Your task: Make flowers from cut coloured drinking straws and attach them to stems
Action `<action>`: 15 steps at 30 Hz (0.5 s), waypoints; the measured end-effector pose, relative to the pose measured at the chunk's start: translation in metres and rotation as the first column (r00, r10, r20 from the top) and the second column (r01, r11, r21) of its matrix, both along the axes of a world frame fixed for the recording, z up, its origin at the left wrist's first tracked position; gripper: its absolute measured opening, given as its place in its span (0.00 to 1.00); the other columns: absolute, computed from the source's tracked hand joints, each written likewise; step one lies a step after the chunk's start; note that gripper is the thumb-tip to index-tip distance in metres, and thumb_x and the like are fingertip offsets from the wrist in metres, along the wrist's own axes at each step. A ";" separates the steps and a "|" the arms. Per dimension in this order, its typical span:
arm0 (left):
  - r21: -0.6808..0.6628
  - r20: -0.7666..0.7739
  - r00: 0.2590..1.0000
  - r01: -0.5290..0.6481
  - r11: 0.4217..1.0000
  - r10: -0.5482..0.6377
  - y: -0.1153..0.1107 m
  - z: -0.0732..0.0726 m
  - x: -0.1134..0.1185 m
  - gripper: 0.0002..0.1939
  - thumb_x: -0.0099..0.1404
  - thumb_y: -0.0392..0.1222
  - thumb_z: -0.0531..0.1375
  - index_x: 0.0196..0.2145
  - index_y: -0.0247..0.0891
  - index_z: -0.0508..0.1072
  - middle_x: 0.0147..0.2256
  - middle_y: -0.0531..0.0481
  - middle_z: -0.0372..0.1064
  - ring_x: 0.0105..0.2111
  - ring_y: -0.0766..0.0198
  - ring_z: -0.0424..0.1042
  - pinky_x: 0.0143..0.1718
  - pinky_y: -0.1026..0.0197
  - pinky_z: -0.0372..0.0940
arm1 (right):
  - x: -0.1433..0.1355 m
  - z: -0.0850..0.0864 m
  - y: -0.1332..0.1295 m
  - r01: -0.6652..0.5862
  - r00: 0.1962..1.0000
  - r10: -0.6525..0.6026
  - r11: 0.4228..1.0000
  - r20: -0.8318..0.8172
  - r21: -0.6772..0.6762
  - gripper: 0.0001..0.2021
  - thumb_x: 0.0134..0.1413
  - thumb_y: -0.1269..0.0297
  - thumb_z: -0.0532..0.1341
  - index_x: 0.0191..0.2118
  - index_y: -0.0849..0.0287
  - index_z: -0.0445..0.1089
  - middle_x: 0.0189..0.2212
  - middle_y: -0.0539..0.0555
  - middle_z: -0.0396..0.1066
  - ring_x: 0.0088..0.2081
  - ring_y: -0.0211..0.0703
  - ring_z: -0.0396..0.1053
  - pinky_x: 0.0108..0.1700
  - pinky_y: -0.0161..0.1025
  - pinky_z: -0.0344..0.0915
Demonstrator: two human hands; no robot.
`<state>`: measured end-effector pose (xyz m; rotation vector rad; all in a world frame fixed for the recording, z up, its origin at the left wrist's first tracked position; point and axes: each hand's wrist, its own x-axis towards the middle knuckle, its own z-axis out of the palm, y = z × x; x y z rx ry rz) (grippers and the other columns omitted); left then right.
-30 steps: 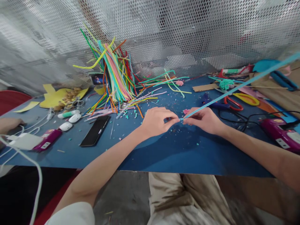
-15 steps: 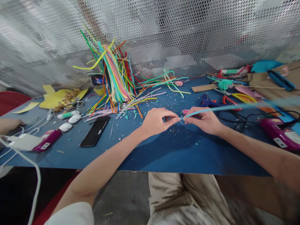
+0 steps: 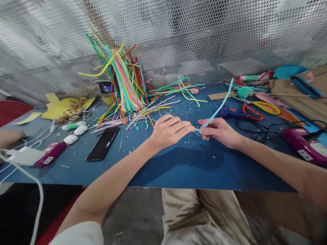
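A light blue pipe cleaner runs between my two hands above the blue table, its long free part curving up to the right. My right hand pinches it between thumb and fingers. My left hand is closed at its short end, fingertips together; the thumb is hidden behind the fingers. The two hands are slightly apart, with a bit of the pipe cleaner showing in the gap. Small clippings lie on the table beneath them, and a pink fuzzy piece sits just behind my right hand.
A bundle of coloured pipe cleaners stands at the back against a perforated metal sheet. A black phone lies left. Scissors, a dark blue glue gun and a purple power strip are right. Another person's hand is far left.
The pipe cleaner's long free part has swung from lying out to the right to pointing up and away. My left hand has turned over, its fingers now covering the thumb.
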<state>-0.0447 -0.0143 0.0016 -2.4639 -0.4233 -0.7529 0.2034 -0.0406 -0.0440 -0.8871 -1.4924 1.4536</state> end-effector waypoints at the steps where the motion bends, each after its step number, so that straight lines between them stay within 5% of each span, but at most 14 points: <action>1: -0.023 0.015 1.000 -0.015 1.000 0.015 -0.001 0.000 0.002 0.07 0.71 0.43 0.59 0.44 0.48 0.77 0.43 0.57 0.79 0.36 0.68 0.73 0.41 0.58 0.59 | 0.001 0.000 0.001 0.001 1.000 -0.001 0.999 0.019 0.046 0.09 0.52 0.58 0.70 0.32 0.59 0.76 0.25 0.50 0.73 0.26 0.36 0.68 0.32 0.37 0.65; 6: -0.341 0.144 0.983 -0.059 0.938 0.114 -0.009 0.002 0.011 0.09 0.70 0.48 0.60 0.37 0.46 0.79 0.35 0.56 0.80 0.36 0.65 0.73 0.42 0.58 0.61 | 0.007 0.003 0.002 0.048 0.982 -0.102 0.946 0.157 0.319 0.10 0.52 0.56 0.69 0.35 0.57 0.77 0.30 0.52 0.76 0.32 0.42 0.73 0.37 0.41 0.70; 11: -0.739 0.156 0.967 -0.019 0.673 0.199 -0.013 0.006 0.015 0.11 0.68 0.50 0.61 0.36 0.43 0.80 0.32 0.53 0.78 0.34 0.66 0.74 0.37 0.62 0.65 | 0.013 0.010 0.001 -0.019 0.922 -0.233 0.769 0.308 0.639 0.06 0.58 0.59 0.65 0.37 0.54 0.79 0.34 0.52 0.78 0.35 0.44 0.74 0.49 0.46 0.70; 15: -0.890 0.158 0.960 0.037 0.454 0.231 -0.012 0.009 0.015 0.12 0.67 0.50 0.62 0.35 0.40 0.81 0.31 0.52 0.79 0.28 0.67 0.73 0.31 0.63 0.65 | 0.017 0.015 0.002 -0.150 0.893 -0.267 0.581 0.362 0.800 0.07 0.61 0.64 0.63 0.42 0.53 0.78 0.35 0.54 0.78 0.37 0.44 0.73 0.46 0.44 0.70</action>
